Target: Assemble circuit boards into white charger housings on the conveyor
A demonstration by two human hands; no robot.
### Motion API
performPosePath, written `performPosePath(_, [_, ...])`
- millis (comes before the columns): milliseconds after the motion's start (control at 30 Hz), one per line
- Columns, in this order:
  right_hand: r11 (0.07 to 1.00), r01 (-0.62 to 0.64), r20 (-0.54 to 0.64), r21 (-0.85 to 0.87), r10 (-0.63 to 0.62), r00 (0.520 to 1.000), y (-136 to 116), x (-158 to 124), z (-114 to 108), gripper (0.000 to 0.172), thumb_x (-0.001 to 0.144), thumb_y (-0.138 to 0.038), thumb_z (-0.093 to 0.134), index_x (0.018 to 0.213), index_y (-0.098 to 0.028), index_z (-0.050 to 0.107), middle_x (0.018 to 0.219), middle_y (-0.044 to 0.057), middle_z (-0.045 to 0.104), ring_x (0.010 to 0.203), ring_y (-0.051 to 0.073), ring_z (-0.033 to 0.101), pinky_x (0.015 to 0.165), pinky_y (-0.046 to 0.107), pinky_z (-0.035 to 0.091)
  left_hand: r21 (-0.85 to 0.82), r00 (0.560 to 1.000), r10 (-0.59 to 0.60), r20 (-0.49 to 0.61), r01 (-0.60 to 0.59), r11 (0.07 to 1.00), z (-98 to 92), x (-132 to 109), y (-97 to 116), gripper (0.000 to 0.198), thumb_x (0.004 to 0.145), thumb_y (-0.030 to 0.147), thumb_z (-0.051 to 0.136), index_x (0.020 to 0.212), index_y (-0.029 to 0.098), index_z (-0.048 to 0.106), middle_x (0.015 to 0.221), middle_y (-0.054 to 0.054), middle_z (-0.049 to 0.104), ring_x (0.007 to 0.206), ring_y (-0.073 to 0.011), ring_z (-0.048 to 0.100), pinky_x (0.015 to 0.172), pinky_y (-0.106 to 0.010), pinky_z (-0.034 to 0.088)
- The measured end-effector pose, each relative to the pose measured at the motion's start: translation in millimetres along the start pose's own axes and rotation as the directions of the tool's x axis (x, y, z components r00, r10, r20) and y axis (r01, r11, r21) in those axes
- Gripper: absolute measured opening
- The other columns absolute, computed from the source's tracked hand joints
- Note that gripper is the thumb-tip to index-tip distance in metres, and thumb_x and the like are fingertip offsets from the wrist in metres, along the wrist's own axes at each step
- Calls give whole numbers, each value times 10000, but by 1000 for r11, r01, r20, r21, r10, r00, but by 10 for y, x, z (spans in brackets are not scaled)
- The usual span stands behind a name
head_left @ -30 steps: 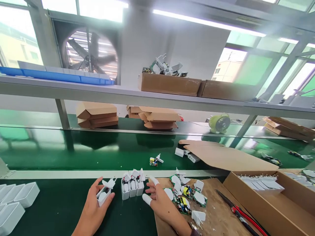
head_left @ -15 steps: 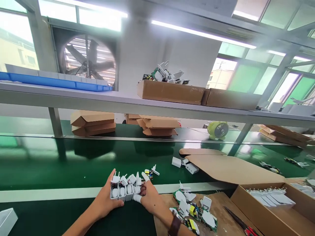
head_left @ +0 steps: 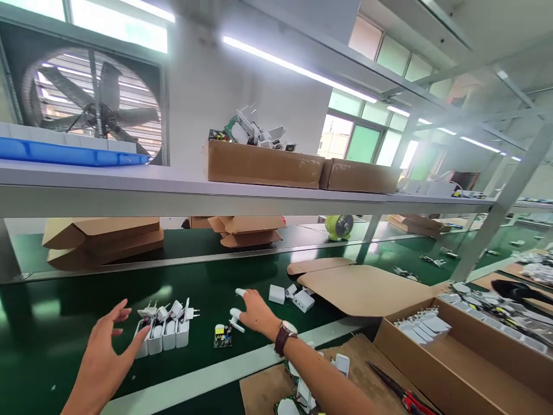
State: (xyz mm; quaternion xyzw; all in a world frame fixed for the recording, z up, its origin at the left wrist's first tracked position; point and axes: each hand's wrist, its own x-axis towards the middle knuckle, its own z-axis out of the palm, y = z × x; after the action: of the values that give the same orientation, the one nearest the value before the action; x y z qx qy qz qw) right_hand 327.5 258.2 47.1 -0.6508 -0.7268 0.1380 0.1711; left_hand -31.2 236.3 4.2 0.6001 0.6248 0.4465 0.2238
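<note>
Plug cases (head_left: 168, 341), white, in a row

A pale wall (head_left: 194, 86) stands between a big fan (head_left: 110, 86) and green-tinted windows (head_left: 363, 144) — tube lights (head_left: 298, 70) (lit) overhead.

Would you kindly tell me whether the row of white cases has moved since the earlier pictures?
Yes: the row of white cases has moved forward, from the near side of the pale strip to the green surface beyond it.

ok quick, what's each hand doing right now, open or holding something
Left hand: open, beside the row of white casings; contact unclear.
Right hand: open, by the white plug near the circuit board; contact unclear.
</note>
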Motion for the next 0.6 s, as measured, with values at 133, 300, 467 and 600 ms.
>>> performPosePath(133, [952, -174, -99, -252, 154, 983, 679, -123, -500, 365, 1004, -352, 682, 1319, -179, 622, 1372, 110, 621, 1189, 290, 643, 998, 524, 550, -80, 908, 212, 361, -196, 977, 248, -320, 318, 566, 859, 658, 608, 1315, 328, 669, 1316, -86, 705, 1169, -401, 678, 882, -486, 636])
performPosePath(300, [872, -260, -121, -415, 231, 965, 1077, -437, -671, 352, 1001, -348, 686, 1305, -181, 629, 1356, 104, 631, 1168, 282, 652, 977, 510, 565, -32, 799, 230, 556, -256, 966, 989, -393, 719, 776, 732, 480, 686, 1460, 227, 594, 1530, -145, 573, 1433, -447, 484, 1161, -610, 408])
performPosePath(467, [861, -308, -137, -405, 276, 951, 1235, -545, -678, 344, 1006, -348, 680, 1300, -176, 630, 1323, 101, 647, 1128, 269, 671, 946, 488, 583, -32, 818, 195, 541, -211, 977, 1287, -289, 947, 780, 825, 474, 544, 1493, 73, 504, 1310, -222, 679, 1285, -412, 600, 1110, -557, 447])
performPosePath(600, [900, -300, -152, -316, 264, 952, 1232, -532, -686, 344, 1008, -349, 680, 1297, -171, 630, 1303, 103, 655, 1092, 258, 683, 919, 467, 596, -132, 749, 275, 602, -247, 960, 1258, -690, 1185, 732, 871, 461, 594, 1541, 194, 468, 1333, -148, 670, 1250, -337, 633, 1097, -458, 486])
